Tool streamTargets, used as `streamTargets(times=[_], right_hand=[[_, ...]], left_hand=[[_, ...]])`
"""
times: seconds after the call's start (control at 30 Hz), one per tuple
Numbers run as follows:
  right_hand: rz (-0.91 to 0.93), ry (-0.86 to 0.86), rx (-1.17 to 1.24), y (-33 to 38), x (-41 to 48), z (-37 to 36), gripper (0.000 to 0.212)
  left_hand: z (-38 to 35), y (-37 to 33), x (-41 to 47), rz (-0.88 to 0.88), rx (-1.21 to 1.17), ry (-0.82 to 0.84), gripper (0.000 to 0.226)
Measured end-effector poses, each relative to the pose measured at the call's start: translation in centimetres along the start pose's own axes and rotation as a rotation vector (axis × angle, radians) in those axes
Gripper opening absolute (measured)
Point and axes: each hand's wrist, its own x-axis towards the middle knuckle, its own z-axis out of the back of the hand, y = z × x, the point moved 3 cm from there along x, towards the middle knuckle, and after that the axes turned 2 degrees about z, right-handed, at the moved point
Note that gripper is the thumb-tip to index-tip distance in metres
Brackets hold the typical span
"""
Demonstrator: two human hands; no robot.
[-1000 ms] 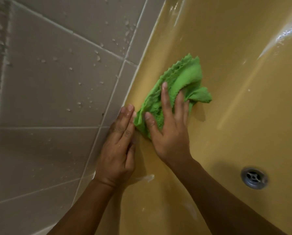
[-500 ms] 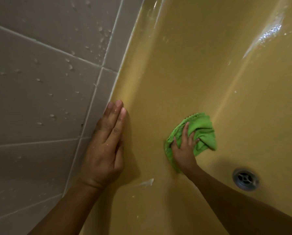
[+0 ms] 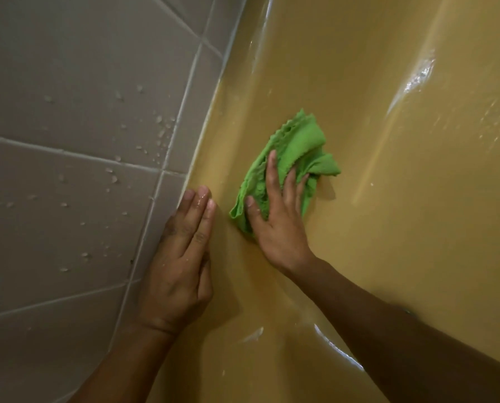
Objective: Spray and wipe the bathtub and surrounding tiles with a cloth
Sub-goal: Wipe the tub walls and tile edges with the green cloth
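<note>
A crumpled green cloth (image 3: 296, 146) lies against the inner wall of the mustard-yellow bathtub (image 3: 388, 213). My right hand (image 3: 278, 216) presses flat on the cloth's lower half, fingers spread and straight. My left hand (image 3: 182, 257) rests flat with straight fingers along the tub's rim, where the tub meets the grey wall tiles (image 3: 68, 82). The two hands are a short gap apart. Water drops speckle the tiles, and the tub surface shines wet.
White grout lines cross the tiles (image 3: 161, 170). A pale smear of foam or reflection (image 3: 254, 334) sits on the tub wall below my hands. My right forearm (image 3: 402, 335) crosses the lower right. The drain is out of view.
My right hand has swept the cloth back up the tub wall, toward the rim and my left hand. The left hand stays planted on the rim. The drain has left the view.
</note>
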Motion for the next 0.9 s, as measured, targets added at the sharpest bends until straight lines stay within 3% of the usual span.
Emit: streamTargets(times=[0.27,0.6,0.77,0.9], right_hand=[[0.11,0.082,-0.171,-2.9,-0.7,0.5,0.077],[-0.255,0.026,-0.018,-10.2,2.7,3.2,0.074],[-0.333,-0.016,0.05,-9.0,5.7,5.1,0.072],[-0.203,-0.033,0.038,-5.4,7.7,6.5,0.072]], left_hand=[[0.2,-0.7,3.7,-0.048,0.011,0.024,0.065],[0.0,-1.3,7.0,-0.049,0.085,-0.015,0.062],[0.0,-1.5,8.2,-0.051,0.103,-0.031,0.061],[-0.1,-1.6,9.4,-0.062,0.105,-0.042,0.061]])
